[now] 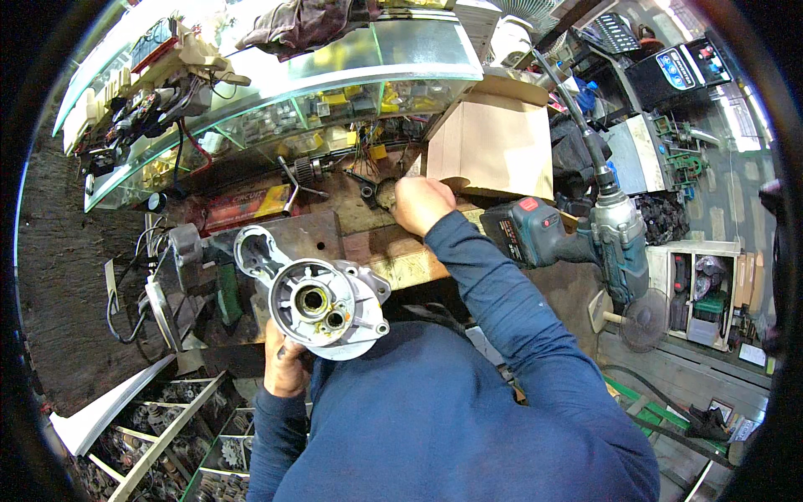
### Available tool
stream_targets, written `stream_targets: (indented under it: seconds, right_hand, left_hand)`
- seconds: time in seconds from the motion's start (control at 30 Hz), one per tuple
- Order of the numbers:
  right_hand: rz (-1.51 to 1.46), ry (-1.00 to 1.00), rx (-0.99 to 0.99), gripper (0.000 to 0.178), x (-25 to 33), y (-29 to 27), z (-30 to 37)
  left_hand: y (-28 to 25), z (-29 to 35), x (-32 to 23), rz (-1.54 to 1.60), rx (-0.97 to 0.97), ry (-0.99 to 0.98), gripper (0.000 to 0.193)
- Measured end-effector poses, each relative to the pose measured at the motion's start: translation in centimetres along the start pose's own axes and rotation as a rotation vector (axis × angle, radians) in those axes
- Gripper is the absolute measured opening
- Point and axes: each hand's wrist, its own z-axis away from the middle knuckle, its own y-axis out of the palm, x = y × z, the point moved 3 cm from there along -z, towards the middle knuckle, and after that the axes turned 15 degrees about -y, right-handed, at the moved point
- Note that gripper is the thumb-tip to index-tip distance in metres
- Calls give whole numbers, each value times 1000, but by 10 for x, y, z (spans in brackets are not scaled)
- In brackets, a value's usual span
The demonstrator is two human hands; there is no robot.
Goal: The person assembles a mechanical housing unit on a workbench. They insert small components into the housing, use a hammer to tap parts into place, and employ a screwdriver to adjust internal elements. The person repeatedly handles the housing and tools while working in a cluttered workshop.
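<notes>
My left hand (284,361) is wrapped round the lower edge of a silver cast-metal housing (328,303), held up near my chest. Its open face points up, showing a round bore and a smaller hole with yellowish grease. Over the wooden bench, my right hand (422,206) is closed, knuckles up. Its fingertips are hidden, so what they grip cannot be made out. Right beside them lies a small black metal lever part (366,191). A geared metal shaft (309,170) rests farther left, by a T-shaped metal handle (293,188).
A cordless impact wrench (615,243) with its battery stands right of my forearm. Behind the bench are an open cardboard box (493,142) and a glass case (351,63) of small parts. A red-and-yellow box (242,209) lies left; divided parts trays (167,427) sit lower left.
</notes>
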Motion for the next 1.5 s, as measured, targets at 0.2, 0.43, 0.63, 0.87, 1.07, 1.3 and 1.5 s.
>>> stream_targets:
  seconds: [0.2,0.43,0.63,0.87,1.07,1.3,1.5]
  right_hand:
    - [-294,2,-117,35,-7,-6,-1]
    - [-1977,154,-478,22,-23,0,36]
    - [-585,228,-456,40,-27,-13,-43]
    - [-98,395,-16,32,-40,-5,-73]
    - [-337,254,-88,33,-44,-17,-69]
    - [-2167,284,-370,26,-5,-10,1]
    - [-1509,301,-229,33,3,4,-22]
  left_hand:
    - [2,5,2,75,8,-21,100]
    - [2,5,5,84,-3,-25,94]
    - [4,2,-1,71,6,-5,92]
    - [-1,3,-2,62,7,-9,84]
    - [0,2,-1,71,-33,-2,85]
    - [-1,-1,3,127,-39,-26,82]
    - [1,-2,3,182,-41,-23,78]
